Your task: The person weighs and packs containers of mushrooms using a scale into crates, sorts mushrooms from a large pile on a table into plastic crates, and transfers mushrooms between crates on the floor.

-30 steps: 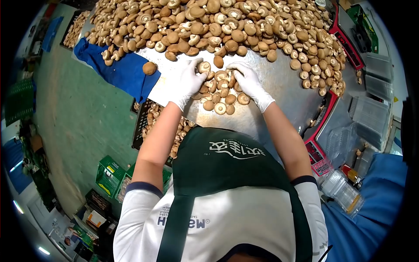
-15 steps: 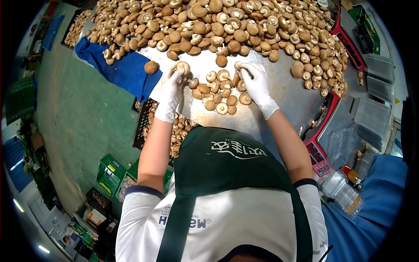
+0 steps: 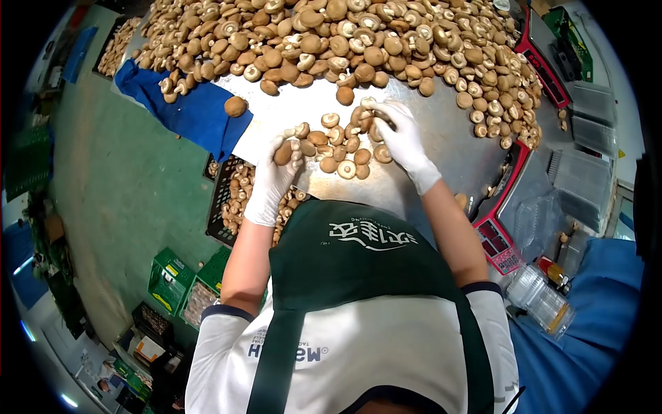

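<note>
My left hand (image 3: 274,178), in a white glove, is closed around a brown mushroom (image 3: 283,153) at the left of a small group of mushrooms (image 3: 338,136) on the metal table (image 3: 310,103). On the group's far right side, my right hand (image 3: 405,138), also gloved, has its thumb and fingers curled on a mushroom (image 3: 361,117); part of it is hidden by the fingers. One pale mushroom (image 3: 347,170) in the group lies with its stem side up. Beyond both hands spreads a large heap of mushrooms (image 3: 345,45).
A blue cloth (image 3: 179,110) lies over the table's left edge. Below that edge stands a black crate (image 3: 222,207) of mushrooms. Red scales (image 3: 493,234) and clear plastic trays (image 3: 586,179) are on the right. Green crates (image 3: 169,279) sit on the floor.
My left hand has come down toward me, and the mushroom in it now shows its brown cap. My right hand has shifted slightly left over the small group, onto a mushroom.
</note>
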